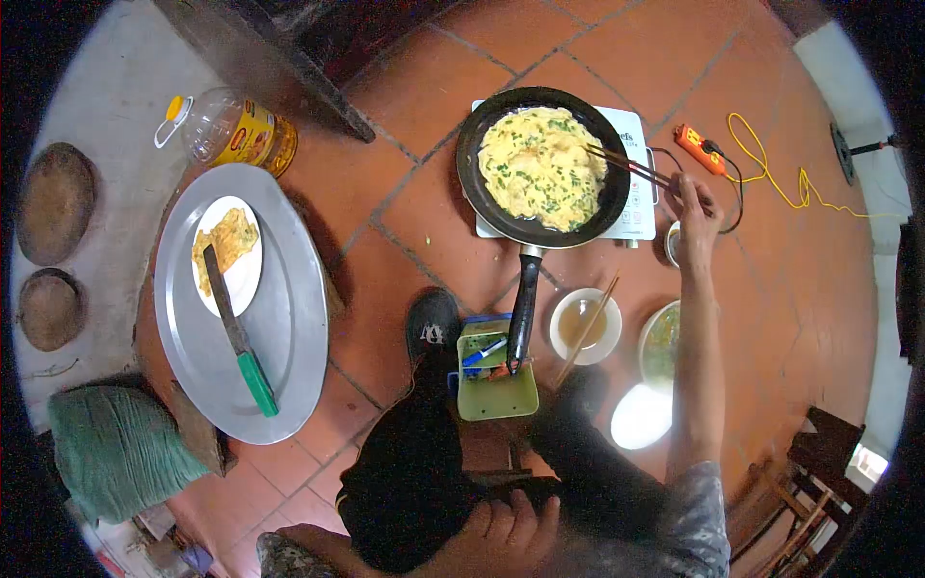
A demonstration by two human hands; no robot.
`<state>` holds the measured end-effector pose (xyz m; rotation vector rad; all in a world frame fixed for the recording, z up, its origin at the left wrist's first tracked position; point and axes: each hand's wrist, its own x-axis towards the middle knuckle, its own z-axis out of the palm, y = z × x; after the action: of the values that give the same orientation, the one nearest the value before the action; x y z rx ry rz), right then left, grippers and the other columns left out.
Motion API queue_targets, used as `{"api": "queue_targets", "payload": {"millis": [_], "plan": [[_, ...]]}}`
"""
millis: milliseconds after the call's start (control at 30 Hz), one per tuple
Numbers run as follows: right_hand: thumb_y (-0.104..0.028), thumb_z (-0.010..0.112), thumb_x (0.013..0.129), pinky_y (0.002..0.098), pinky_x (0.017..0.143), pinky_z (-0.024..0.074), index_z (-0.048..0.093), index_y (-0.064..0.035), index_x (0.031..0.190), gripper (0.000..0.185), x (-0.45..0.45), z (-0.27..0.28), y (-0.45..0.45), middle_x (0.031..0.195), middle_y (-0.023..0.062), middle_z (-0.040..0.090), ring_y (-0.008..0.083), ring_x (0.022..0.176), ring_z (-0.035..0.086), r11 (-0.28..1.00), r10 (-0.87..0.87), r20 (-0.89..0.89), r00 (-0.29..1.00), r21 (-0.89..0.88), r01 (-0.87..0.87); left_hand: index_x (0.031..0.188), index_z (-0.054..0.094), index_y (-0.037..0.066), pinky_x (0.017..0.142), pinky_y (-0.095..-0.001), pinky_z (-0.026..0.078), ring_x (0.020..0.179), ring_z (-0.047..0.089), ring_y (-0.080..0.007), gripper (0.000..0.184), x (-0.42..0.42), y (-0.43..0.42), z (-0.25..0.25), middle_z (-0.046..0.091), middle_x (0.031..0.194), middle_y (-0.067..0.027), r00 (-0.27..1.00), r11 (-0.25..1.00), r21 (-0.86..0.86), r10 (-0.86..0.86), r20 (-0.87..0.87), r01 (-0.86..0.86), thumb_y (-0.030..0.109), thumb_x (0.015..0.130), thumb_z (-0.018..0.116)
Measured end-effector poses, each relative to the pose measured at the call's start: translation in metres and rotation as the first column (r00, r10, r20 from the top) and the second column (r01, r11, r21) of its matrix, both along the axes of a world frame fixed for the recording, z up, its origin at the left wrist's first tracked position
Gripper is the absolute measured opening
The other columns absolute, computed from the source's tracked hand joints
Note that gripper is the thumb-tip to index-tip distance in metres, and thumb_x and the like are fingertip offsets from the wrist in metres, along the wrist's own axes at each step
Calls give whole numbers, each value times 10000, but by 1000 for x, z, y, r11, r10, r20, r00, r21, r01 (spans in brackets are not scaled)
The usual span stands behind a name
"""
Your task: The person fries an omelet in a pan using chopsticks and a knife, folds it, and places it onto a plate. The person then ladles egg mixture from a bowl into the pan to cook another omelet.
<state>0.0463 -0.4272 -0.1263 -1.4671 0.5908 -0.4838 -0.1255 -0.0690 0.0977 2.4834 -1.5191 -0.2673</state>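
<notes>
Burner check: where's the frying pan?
Head view, above and right of centre: the frying pan sits on the white cooker, handle towards the wearer, the right hand holding chopsticks over it.

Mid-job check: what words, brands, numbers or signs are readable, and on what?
"efs": on the white cooker, its start apparently hidden by the pan.
Smaller print on the cooker: too small to read.
Oil bottle label: too blurred to read.
White mark on the shoe: letter-like, unclear.
No readable numbers.

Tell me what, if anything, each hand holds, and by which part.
The right hand grips the chopsticks near their rear ends, away from the tips at the egg. In the left hand, no held thing shows.
</notes>
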Motion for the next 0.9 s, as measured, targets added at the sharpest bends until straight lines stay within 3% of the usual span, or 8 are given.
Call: {"api": "queue_targets", "payload": {"millis": [200,267,333,533,633,667,800,900], "plan": [[-199,585,874,256,722,499,636,42,894,247,-7,23,15,867,69,628,117,774,582,988,25,-115,993,-146,-42,1115,553,-7,742,-375,424,801,492,-256,327,-16,6,-16,545,926,-184,998,998,-39,43,-46,-44,190,888,424],[-205,588,873,251,712,496,636,46,903,257,-10,28,23,858,66,628,113,762,579,978,40,-118,992,-200,-63,1106,561,-8,738,-377,423,798,492,-255,321,-28,8,-35,544,923,-187,992,986,-162,58,109,-40,185,886,427],[-225,597,853,242,602,477,638,56,877,285,-11,36,31,682,62,616,110,637,575,919,15,-149,989,-387,-72,1105,562,-8,736,-379,422,797,492,-255,321,-8,5,-9,544,921,-188,999,994,-102,35,37,-31,185,886,428],[-227,592,852,248,544,434,640,49,884,282,-9,46,39,651,67,610,92,605,561,825,59,-215,975,-539,-169,1105,564,-11,733,-377,425,795,497,-255,320,-22,8,-25,549,921,-195,997,990,-120,71,-8,-72,182,886,435],[-212,583,857,247,535,429,644,40,917,266,-10,68,43,676,77,624,95,601,559,814,73,-286,955,-536,-222,1100,567,-12,735,-374,429,795,500,-256,315,-9,8,-9,555,924,-198,999,993,-110,52,-2,-52,182,883,446],[-247,608,854,253,707,467,636,45,924,302,-11,79,47,788,54,621,123,746,581,880,49,-340,939,-430,-202,1097,568,-13,737,-373,431,794,501,-256,313,0,7,0,558,925,-198,999,998,-61,23,-31,-25,183,882,452],[-233,600,860,258,725,470,630,41,923,283,-14,85,48,798,58,619,130,768,585,950,123,-196,973,-260,-173,1102,566,-13,739,-375,431,794,501,-256,318,-17,9,-22,560,934,-202,995,989,-139,64,73,-54,187,878,460],[-219,562,884,248,638,487,629,52,938,284,-14,87,51,783,72,636,126,726,596,955,244,-243,939,-109,-277,1104,563,-16,740,-378,432,798,501,-261,320,-4,7,-3,559,937,-209,997,996,-60,67,-50,-70,182,875,461]]}}
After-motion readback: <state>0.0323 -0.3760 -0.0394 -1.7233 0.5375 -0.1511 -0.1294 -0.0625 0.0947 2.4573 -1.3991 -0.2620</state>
